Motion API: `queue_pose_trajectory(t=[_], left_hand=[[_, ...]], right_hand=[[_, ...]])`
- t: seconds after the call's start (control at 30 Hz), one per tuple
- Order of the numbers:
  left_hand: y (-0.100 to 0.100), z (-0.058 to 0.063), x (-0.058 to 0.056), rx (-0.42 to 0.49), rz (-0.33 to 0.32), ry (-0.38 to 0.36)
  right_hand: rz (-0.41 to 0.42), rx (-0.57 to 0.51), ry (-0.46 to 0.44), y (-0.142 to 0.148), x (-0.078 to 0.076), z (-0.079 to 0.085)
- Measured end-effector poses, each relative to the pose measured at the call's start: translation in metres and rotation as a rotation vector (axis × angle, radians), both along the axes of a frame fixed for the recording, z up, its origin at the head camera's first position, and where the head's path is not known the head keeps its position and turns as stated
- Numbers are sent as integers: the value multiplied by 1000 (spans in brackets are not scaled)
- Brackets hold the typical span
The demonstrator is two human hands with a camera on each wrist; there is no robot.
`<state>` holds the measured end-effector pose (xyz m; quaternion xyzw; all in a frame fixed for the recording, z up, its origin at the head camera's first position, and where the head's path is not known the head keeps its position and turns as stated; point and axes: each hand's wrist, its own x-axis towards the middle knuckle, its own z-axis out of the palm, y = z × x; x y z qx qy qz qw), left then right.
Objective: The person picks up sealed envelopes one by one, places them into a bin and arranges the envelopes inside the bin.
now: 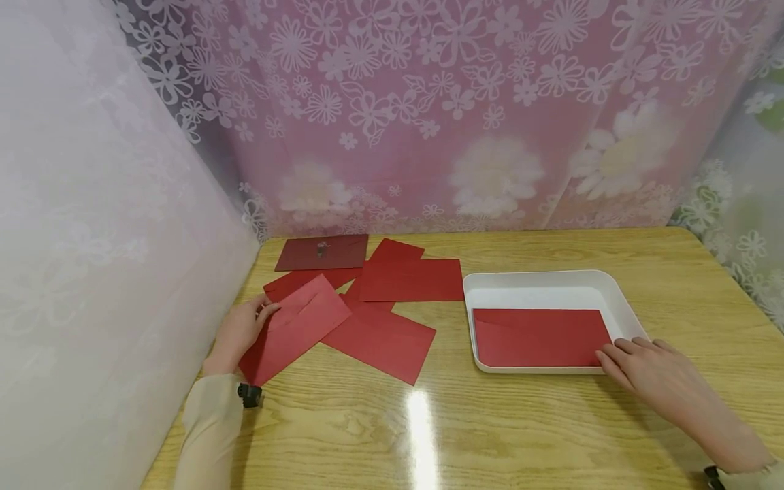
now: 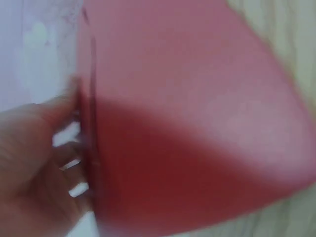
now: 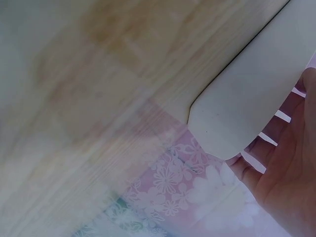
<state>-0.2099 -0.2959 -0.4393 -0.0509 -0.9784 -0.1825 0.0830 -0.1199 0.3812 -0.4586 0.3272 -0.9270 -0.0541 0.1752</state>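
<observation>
In the head view my left hand [image 1: 240, 330] pinches a red envelope [image 1: 304, 314], thumb on its upper face, and holds it tilted over other red envelopes [image 1: 392, 340] on the left. The left wrist view shows the same envelope [image 2: 197, 118] large and blurred, its long edge between thumb and fingers. On the right, my right hand [image 1: 655, 374] grips the near right corner of a white tray [image 1: 539, 278], fingertips hooked over the rim. A red envelope [image 1: 539, 337] lies flat inside, against the tray's near side. From the right wrist, the tray's outer wall [image 3: 237, 108] faces the palm.
A darker red envelope [image 1: 321, 253] with a small silvery mark lies at the table's far left. Another red envelope [image 1: 413, 280] reaches the tray's left side. A white hanging [image 1: 122, 238] borders the left, and a pink flowered curtain [image 1: 398, 136] stands behind the wooden table [image 1: 343, 435].
</observation>
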Motion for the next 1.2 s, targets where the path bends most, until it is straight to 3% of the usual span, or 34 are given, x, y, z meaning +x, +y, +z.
queue_pose_trajectory(t=[0.3,0.53,0.73,0.87,1.2], left_hand=[[23,14,-4,-44,12,301],[41,30,-7,-126,-75,527],[62,45,-9,-156,-162,594],[78,53,-11,-176,-216,598],[130,76,-19,-204,-280,646]], right_hand=[[-1,-23,10,1,0,0],[3,-31,12,2,-1,0],[12,0,14,2,1,1],[25,32,7,2,2,2],[27,49,1,1,2,2]])
